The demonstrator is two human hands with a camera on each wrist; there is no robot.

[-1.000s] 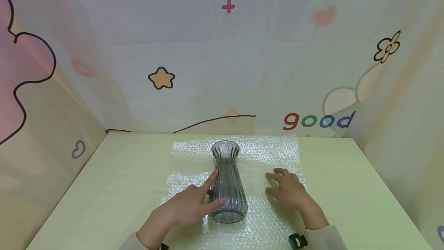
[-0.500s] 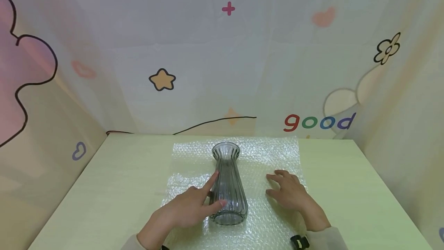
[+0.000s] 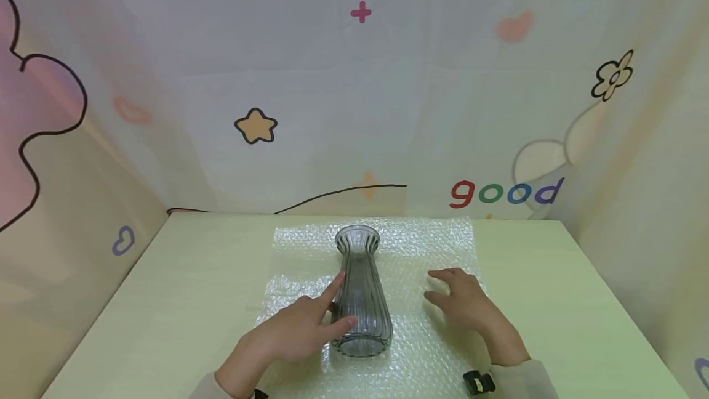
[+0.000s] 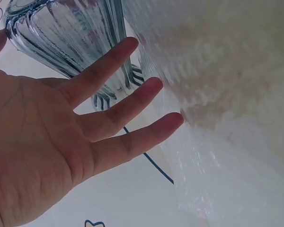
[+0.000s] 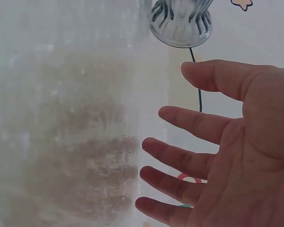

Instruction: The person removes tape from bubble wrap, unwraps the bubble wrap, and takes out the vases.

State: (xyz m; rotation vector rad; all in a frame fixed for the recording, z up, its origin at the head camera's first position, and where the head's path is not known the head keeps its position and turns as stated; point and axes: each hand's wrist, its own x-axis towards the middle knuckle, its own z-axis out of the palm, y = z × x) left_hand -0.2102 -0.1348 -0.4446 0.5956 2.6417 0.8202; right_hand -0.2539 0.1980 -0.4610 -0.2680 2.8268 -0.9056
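A ribbed, smoky-grey glass vase (image 3: 362, 300) lies on its side on a sheet of bubble wrap (image 3: 415, 350), its flared mouth toward the back wall. My left hand (image 3: 296, 328) rests on its left side, the index finger along the body and the thumb near the base. In the left wrist view the fingers (image 4: 123, 113) of that hand are spread and fairly straight, with some tips against the wrap. To the right, apart from the vase, my right hand (image 3: 465, 300) is over the wrap, holding nothing. Its fingers (image 5: 180, 158) are extended and spread in the right wrist view.
The pale table (image 3: 183, 300) extends on both sides of the wrap. Behind it hangs a printed cloth backdrop (image 3: 310, 97) bearing a star and the word "good". More cloth (image 3: 653, 220) hangs along the right side.
My right hand has turned a little, and its fingers appear slightly raised. The left hand and the vase keep their places; the head view has shifted slightly.
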